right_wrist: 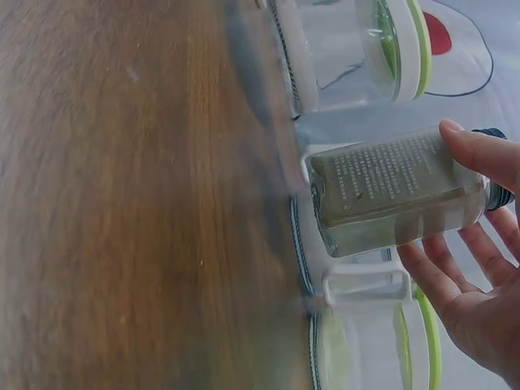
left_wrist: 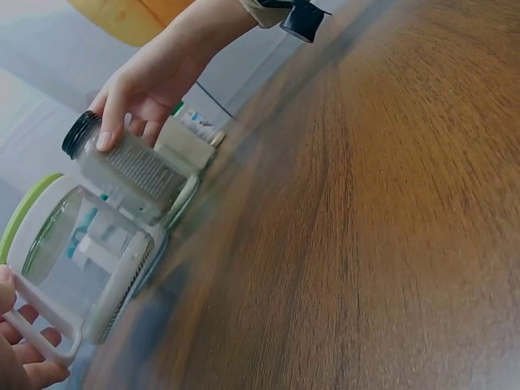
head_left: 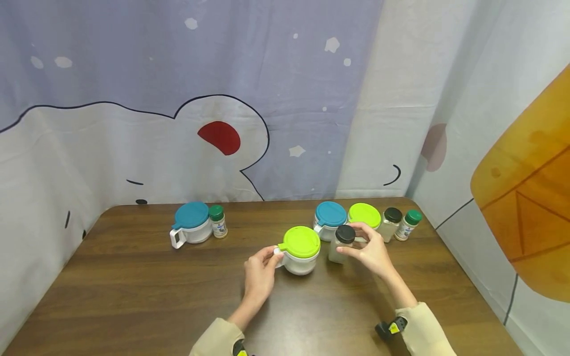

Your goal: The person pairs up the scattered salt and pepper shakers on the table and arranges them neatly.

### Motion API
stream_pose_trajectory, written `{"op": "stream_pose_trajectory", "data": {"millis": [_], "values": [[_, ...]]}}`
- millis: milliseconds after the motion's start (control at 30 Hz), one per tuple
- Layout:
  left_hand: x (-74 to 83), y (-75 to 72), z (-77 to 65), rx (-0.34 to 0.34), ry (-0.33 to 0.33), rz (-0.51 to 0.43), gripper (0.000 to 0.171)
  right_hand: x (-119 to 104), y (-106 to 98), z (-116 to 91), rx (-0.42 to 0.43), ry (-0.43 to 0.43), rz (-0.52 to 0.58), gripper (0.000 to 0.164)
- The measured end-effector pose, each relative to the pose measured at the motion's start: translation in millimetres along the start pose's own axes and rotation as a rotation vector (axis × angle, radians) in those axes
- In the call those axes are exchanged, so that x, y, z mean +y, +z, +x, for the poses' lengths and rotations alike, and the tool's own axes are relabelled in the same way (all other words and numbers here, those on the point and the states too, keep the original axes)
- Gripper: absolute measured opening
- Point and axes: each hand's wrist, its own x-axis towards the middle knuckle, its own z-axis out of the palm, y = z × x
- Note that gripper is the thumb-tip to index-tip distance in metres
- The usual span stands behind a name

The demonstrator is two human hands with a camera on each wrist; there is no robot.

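Head camera view: a clear jar with a green lid [head_left: 302,248] is at the middle of a brown wooden table [head_left: 133,296], its white handle pinched between the thumb and fingers of a person's left hand [head_left: 259,277]. Just beside it, to the right, the right hand [head_left: 371,253] grasps a black-capped bottle [head_left: 339,251], thumb on one side and fingers on the other, close under the cap. From where I stand, I cannot tell whether the bottle's base touches the wood. Rows of small print on the bottle show in the right wrist view.

Behind the bottle, and partly hidden by it, is a blue-lidded jar [head_left: 330,213]. Next along the right are a second green-lidded jar [head_left: 364,214], another black-capped bottle [head_left: 390,226] and a small green-capped shaker [head_left: 406,227]. Well apart on the left, a second blue-lidded jar [head_left: 192,220] stands next to a matching green-capped shaker [head_left: 218,223], its handle turned toward the near left.

Pale sleeves [head_left: 425,329] cover the forearms, and a small black camera [head_left: 392,327] is worn at the right wrist. A cartoon-print curtain [head_left: 303,99] hangs behind the table.
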Motion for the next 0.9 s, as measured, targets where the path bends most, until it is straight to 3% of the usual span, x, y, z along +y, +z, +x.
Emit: {"op": "stream_pose_trajectory", "data": {"millis": [433, 667, 900], "values": [[-1.0, -11.6, 0.6, 0.02, -0.008, 0.014, 0.021, -8, 18, 3, -0.02, 0.005, 0.042, 0.062], [-3.4, -19.7, 1.3, 0.033, -0.009, 0.018, 0.023, -49, 23, -3, -0.043, 0.018, 0.035, 0.058], [-5.2, -27.3, 3.1, 0.048, -0.035, 0.028, 0.023, -51, 30, -1, -0.066, 0.023, 0.027, 0.058]]}}
